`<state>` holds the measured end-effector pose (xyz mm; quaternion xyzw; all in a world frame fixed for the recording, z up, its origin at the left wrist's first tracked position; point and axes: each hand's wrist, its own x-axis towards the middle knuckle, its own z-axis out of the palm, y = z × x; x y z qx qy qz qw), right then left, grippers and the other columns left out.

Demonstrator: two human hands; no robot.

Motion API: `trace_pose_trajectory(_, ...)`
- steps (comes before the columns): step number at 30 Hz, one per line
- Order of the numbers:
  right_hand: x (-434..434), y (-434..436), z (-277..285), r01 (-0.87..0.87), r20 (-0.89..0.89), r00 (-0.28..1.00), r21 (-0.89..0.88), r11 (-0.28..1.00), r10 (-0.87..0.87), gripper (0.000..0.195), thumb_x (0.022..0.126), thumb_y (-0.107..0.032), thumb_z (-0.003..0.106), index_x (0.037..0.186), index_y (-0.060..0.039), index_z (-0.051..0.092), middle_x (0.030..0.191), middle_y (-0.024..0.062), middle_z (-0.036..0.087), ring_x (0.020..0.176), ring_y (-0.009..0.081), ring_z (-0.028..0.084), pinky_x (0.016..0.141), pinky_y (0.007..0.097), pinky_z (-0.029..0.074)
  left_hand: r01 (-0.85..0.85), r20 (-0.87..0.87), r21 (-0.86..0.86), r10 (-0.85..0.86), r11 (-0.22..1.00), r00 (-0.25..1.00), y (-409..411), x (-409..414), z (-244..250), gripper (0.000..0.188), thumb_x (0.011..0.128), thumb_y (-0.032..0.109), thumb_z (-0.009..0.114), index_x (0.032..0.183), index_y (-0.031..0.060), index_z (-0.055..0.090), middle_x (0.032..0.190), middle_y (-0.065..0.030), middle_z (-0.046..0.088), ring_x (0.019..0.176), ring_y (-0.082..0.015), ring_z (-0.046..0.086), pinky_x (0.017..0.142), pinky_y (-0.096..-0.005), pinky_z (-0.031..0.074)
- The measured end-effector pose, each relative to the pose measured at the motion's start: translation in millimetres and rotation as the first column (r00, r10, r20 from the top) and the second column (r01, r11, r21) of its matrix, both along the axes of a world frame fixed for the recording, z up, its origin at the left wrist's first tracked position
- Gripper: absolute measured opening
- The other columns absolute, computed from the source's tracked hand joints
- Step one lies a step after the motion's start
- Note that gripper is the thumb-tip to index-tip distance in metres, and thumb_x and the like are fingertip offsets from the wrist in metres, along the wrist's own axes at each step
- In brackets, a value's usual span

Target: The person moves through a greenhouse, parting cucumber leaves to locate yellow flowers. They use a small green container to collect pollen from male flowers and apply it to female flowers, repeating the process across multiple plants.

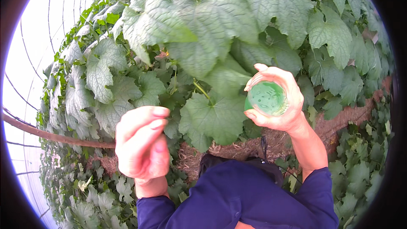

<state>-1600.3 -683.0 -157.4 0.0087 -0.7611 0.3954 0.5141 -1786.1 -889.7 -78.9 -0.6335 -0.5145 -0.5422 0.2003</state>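
Observation:
A clear cup (267,98) with green liquid, or with green showing through its bottom, is gripped around its side by my right hand (287,98). Small bubbles or drops show inside it. My left hand (143,143) is raised to the left of the cup, its fingers bent and their tips close together; whether something small is between them cannot be told. Between the two hands hangs a broad green lobed leaf (213,117) on a pale stem. Larger leaves (203,16) spread above both hands, and a small orange-yellow flower (162,54) shows among the foliage.
A brown curved pole (60,137) comes in from the left and ends behind my left hand. Dense leafy vines stand ahead and at both lower sides. Soil with dry straw (190,160) lies below the leaves. A pale ribbed cover (31,47) shows at the far left.

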Motion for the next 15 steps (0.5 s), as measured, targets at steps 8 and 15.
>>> trace_pose_trajectory(8,61.0,16.6,-8.5,-0.008,0.004,1.0,0.047,0.999,0.008,0.084,0.065,-0.011,0.093,0.132,0.008,0.045,0.1,0.0179,0.069,0.094,0.0265,0.07,0.105,0.0511,0.047,0.039,-0.025,-0.604,-0.068,0.796,0.997,97.7,48.5,18.7,0.025,0.093,0.009,0.066,0.117,-0.0001,0.067,0.127,-0.0185,0.065,0.117,-0.0339,0.063,0.098,-0.0383,0.05)
trace_pose_trajectory(15,78.9,12.5,-10.0,0.098,0.065,0.992,0.19,0.977,-0.112,0.083,0.065,-0.013,0.093,0.13,0.0073,0.046,0.095,0.0168,0.069,0.09,0.0263,0.071,0.106,0.0514,0.046,-0.464,-0.452,-0.531,0.227,0.709,0.863,121.2,-12.0,-36.0,0.037,0.091,0.026,0.071,0.116,-0.0002,0.067,0.122,-0.019,0.066,0.123,-0.042,0.057,0.103,-0.0484,0.046)
